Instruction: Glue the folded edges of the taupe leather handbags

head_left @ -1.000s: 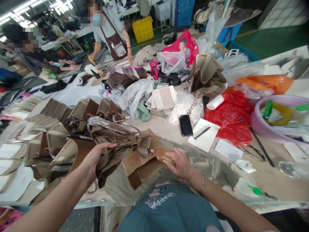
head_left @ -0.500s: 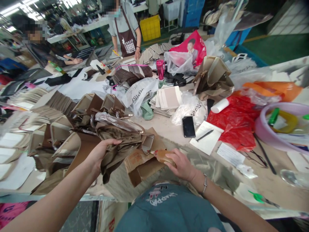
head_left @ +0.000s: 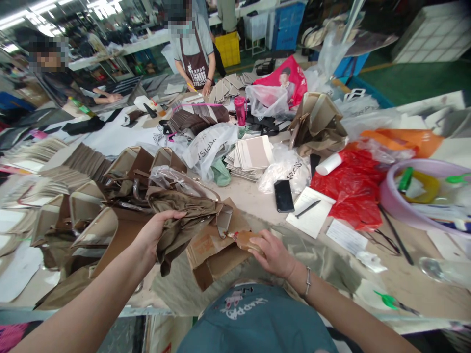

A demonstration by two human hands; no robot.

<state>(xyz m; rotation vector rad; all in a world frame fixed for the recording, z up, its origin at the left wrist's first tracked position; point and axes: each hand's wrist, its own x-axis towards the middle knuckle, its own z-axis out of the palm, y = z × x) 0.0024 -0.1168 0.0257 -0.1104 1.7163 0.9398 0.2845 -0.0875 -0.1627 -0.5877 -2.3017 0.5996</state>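
- While the left hand [head_left: 154,235] closes round a bunched olive-brown fabric piece [head_left: 182,220], thumb on top and fingers underneath, the cloth is lifted just clear of the counter [head_left: 253,193], apparently so that its edge meets the tool coming in from 3 o'clock.
- The right hand [head_left: 270,252] is wrapped round the amber rounded handle of a small metal-bladed spreader [head_left: 237,236], whose flat blade points toward 9 o'clock and rests at the edge of the fabric; the grip looks low and firm, as for pressing or scraping.
- Under both lies a flattened brown cardboard sheet [head_left: 215,255], which I judge serves as a work pad to keep the counter clean.
- At 10 o'clock from the left hand a cluster of tan and brown half-made bag shells [head_left: 110,206] stands close by, some under clear plastic film [head_left: 172,179], within easy reach.
- At 1 o'clock from the right hand, well apart, lie a black phone [head_left: 283,195] and a white notepad with a black pen [head_left: 310,210], laid away from the working patch.
- Farther toward 2 o'clock are a crumpled red plastic bag [head_left: 349,189] and a lilac round basin [head_left: 423,196] holding small items.
- At 12 o'clock, across the counter, a person in a brown apron [head_left: 195,61] works with their own hands on flat grey cut panels [head_left: 230,83].
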